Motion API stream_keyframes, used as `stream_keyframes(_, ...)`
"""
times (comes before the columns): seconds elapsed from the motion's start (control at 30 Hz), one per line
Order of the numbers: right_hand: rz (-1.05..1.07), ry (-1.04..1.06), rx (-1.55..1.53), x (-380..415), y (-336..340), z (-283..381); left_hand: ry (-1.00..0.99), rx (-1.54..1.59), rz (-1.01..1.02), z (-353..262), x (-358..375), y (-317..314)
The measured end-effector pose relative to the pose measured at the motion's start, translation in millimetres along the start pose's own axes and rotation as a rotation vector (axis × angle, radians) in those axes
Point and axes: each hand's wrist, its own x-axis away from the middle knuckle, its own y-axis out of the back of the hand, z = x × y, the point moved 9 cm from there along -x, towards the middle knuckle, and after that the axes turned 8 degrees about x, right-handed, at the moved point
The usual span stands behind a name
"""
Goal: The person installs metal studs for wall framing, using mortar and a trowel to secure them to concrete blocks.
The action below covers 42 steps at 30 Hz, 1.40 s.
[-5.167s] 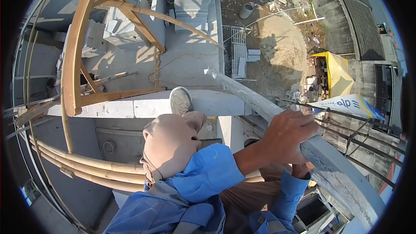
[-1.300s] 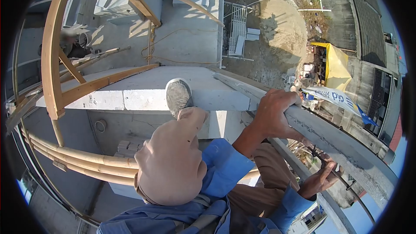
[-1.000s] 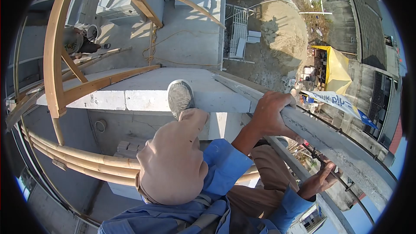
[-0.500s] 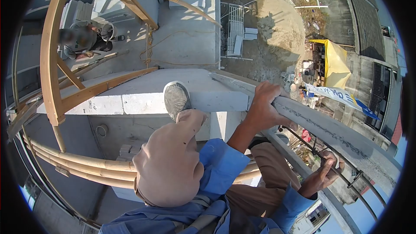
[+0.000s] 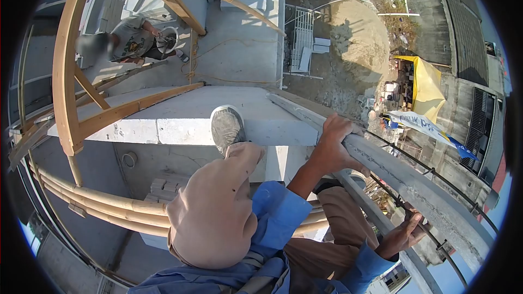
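Note:
My left hand (image 5: 336, 144) is wrapped over the near end of a long grey concrete-like beam (image 5: 419, 188), its thumb on the lower side. Lower right, my right hand (image 5: 404, 234) has its fingers curled around a thin dark steel bar (image 5: 442, 247) beside the beam. Another dark bar (image 5: 436, 173) runs along the beam's far side, with small ties on it. Below the beam, a second grey rail (image 5: 370, 201) slants past my knee. My shoe (image 5: 227, 128) rests on a white block wall top (image 5: 193, 130).
A wooden frame (image 5: 65, 76) stands at left, with bamboo poles (image 5: 109, 200) below it. Behind, a co-worker (image 5: 131, 38) bends beside a bucket (image 5: 168, 38). A drop beyond the wall leads to ground with a sand pile (image 5: 359, 27) and yellow tarp (image 5: 427, 90).
The far end of the beam has swung downward in view, and a steel bar now shows along its upper side. The co-worker has shifted with the bucket. Both my hands keep their grip.

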Motion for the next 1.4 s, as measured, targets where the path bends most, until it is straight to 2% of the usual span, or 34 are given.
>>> stream_keyframes(0.23, -0.135, -0.110, 0.093, 3.8, 27.1, -19.9, 0.054, -0.014, 0.043, 13.8, 10.8, -5.6)
stream_keyframes(0.33, -0.169, -0.004, 0.211, 0.6, 41.3, -19.4, 0.059, -0.011, 0.032, 16.1, 15.0, -7.2)
stream_keyframes(0.5, -0.207, 0.329, 0.892, 0.3, 74.7, -24.9, 0.137, -0.014, -0.012, 18.8, 17.3, -2.4)
stream_keyframes(0.63, -0.154, 0.300, 1.853, 17.8, 123.7, -87.7, 0.151, -0.024, 0.006, 22.3, 16.4, 4.9)
stream_keyframes(0.7, -0.099, 0.316, 2.045, 22.3, 134.9, -108.8, 0.160, -0.024, 0.024, 18.9, 14.1, 7.5)
stream_keyframes(0.73, -0.149, 0.460, 2.012, 25.9, 118.7, -88.2, 0.161, -0.022, 0.022, 17.2, 13.2, 8.2)
stream_keyframes(0.87, -0.187, 0.624, 1.992, 31.0, 110.9, -84.4, 0.141, -0.015, -0.006, 13.9, 11.8, 11.6)
stream_keyframes(0.93, 0.212, 0.411, 2.372, 25.0, 109.1, -118.7, 0.130, -0.012, -0.015, 13.0, 12.2, 11.2)
stream_keyframes(0.97, 0.210, 0.414, 2.373, 24.3, 110.8, -121.2, 0.123, -0.031, -0.022, 11.5, 12.8, 11.3)
stream_keyframes(1.03, -0.121, 0.509, 2.072, 27.3, 120.0, -102.7, 0.119, -0.051, -0.028, 10.7, 13.9, 10.8)
stream_keyframes(1.1, -0.157, 0.528, 2.008, 22.8, 125.4, -103.8, 0.100, -0.032, -0.048, 10.6, 13.6, 11.5)
stream_keyframes(1.23, -0.189, 0.782, 1.298, 7.8, 30.9, 33.8, 0.083, -0.009, -0.056, 12.1, 12.1, 15.1)
stream_keyframes(1.3, -0.170, 0.852, 1.144, 13.2, 4.0, 70.4, 0.086, -0.067, 0.007, 13.7, 9.7, 13.8)
stream_keyframes(1.4, -0.155, 0.807, 1.097, 9.4, 25.2, 43.9, 0.029, -0.045, -0.002, 4.5, 5.6, 10.3)
